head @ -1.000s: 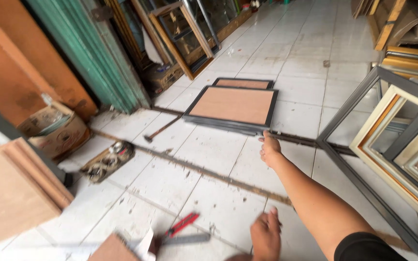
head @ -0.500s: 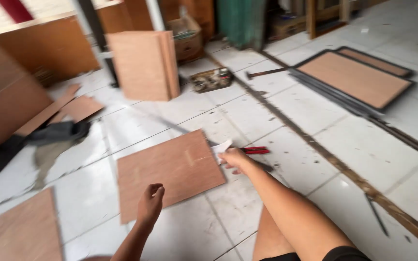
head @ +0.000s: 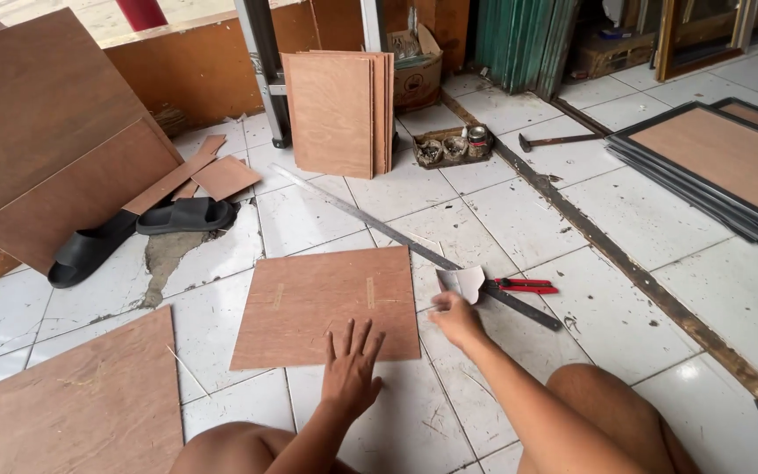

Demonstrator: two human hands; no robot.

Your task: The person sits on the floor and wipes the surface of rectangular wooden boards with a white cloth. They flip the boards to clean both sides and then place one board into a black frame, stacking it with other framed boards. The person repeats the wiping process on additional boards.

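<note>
Looking down from the head camera, the only view, a rectangular plywood panel (head: 326, 305) lies flat on the white tiled floor (head: 721, 281) directly ahead of the seated person's bare knees.

The left hand (head: 349, 367) rests palm down with fingers spread wide on the panel's near edge, released and gripping nothing. From this hand the bulk of the panel extends toward 12 o'clock, and the panel's long axis runs roughly from 9 to 3 o'clock, slightly tilted.

The right hand (head: 455, 318) sits at the panel's near right corner and pinches a small piece of pale paper (head: 461, 283) between thumb and fingers; the paper stands up toward 12 o'clock from the knuckles. How firmly it is gripped cannot be told.

Red-handled pliers (head: 526, 285) lie just beside that paper at about 2 o'clock from the right hand, handles pointing to 3 o'clock. They rest on or against a long metal straightedge (head: 414, 246) whose axis runs from 10 o'clock down to 4 o'clock, passing along the panel's far right corner. The right hand is clearly the nearer one to both the pliers and the straightedge; the left is well apart from them, across the panel.

Farther off at 12 o'clock a stack of upright plywood sheets (head: 335, 112) leans beside a tray of small hardware (head: 454, 147), with a hammer (head: 559, 140) at 1 o'clock. Black sandals (head: 133, 230) sit at 10 o'clock.
</note>
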